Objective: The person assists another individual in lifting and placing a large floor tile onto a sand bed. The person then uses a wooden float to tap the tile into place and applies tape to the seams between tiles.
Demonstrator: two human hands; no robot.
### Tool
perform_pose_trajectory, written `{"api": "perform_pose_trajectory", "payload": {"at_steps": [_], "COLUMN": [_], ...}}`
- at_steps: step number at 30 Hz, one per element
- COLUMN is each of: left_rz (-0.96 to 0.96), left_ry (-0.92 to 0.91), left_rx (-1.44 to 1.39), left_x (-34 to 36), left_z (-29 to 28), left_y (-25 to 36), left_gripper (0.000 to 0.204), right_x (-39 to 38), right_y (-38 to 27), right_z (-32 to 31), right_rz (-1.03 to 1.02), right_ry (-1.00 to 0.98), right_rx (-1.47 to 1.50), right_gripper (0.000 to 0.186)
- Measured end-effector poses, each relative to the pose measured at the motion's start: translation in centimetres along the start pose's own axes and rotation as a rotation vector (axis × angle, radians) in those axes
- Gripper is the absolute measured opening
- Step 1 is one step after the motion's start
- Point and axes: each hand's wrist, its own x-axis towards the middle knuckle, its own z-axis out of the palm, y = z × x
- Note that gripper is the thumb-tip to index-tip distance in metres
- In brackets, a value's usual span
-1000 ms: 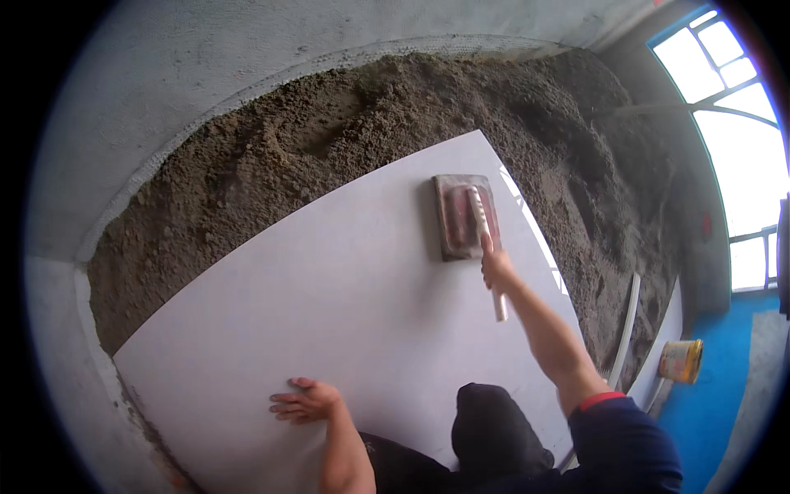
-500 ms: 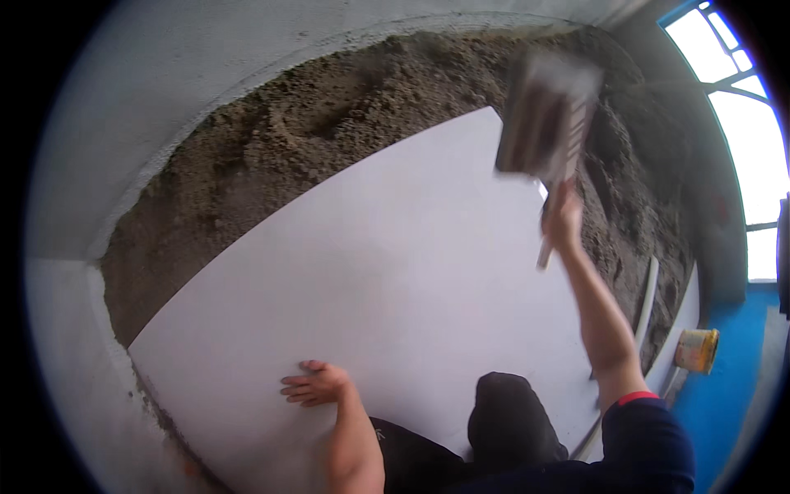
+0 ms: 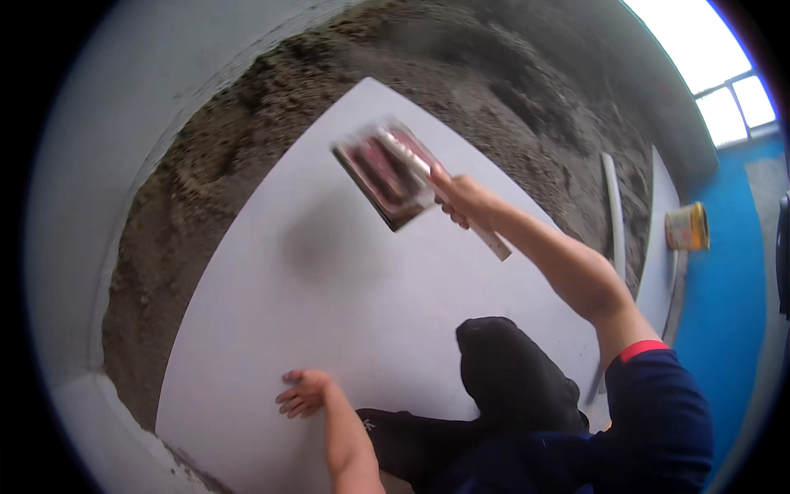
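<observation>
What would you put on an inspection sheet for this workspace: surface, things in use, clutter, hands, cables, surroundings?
Surface: large white tile lying on brown sand.
Things in use: flat-headed tamper, blurred, raised above the tile.
Clutter: white pole by the sand; yellow bucket at the right.
Hands: right hand grips the tamper; left hand rests on the tile, fingers spread.
Cables: nothing seen.
Surroundings: grey wall at upper left, window at upper right, blue floor at right.
</observation>
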Motion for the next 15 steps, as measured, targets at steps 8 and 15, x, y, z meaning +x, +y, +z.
{"api": "perform_pose_trajectory", "payload": {"at_steps": [8, 15], "left_rz": [0.000, 0.051], "left_ry": [0.088, 0.053], "left_rx": [0.018, 0.103], "left_x": [0.6, -0.9], "left_z": [1.0, 0.2], "left_y": [-0.2, -0.9], "left_gripper": [0.075, 0.075], "right_x": [-11.5, -5.4], "right_y": [10.4, 24.1], "right_z": [-7.9, -2.9], "right_rz": [-0.705, 0.371], "right_ry": [0.544, 0.128], "right_rx": [-0.021, 0.019], "right_gripper": [0.059, 0.072]}}
